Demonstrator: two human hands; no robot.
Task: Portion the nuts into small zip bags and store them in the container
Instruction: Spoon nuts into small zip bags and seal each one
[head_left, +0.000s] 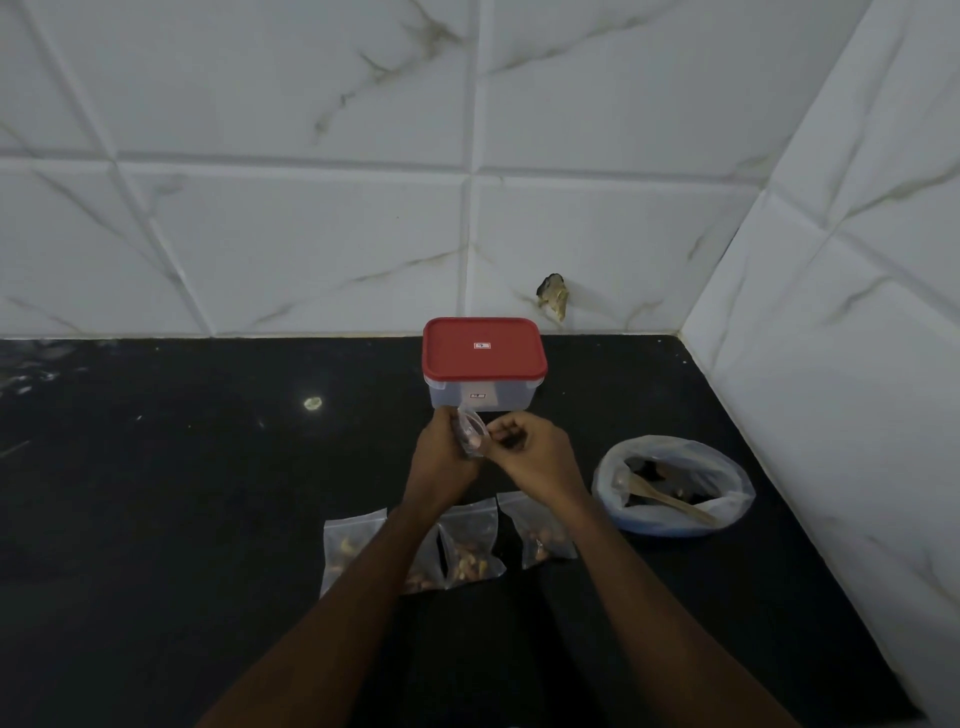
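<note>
Both hands meet above the black counter, just in front of a clear container (480, 397) with a red lid (483, 347) that is closed. My left hand (441, 452) grips a small clear zip bag (470, 431), and my right hand (530, 447) pinches the same bag at its edge. Below my forearms lie several filled zip bags of nuts: one at the left (345, 545), one in the middle (470, 540), one at the right (540, 530). A larger plastic bag of nuts (675, 486) with a wooden spoon (670, 499) in it sits at the right.
The black counter (182, 493) ends at a white marble-tiled wall behind and a second tiled wall on the right, forming a corner. A chipped hole (553, 296) shows in the back wall. A small pale speck (313, 402) lies on the counter.
</note>
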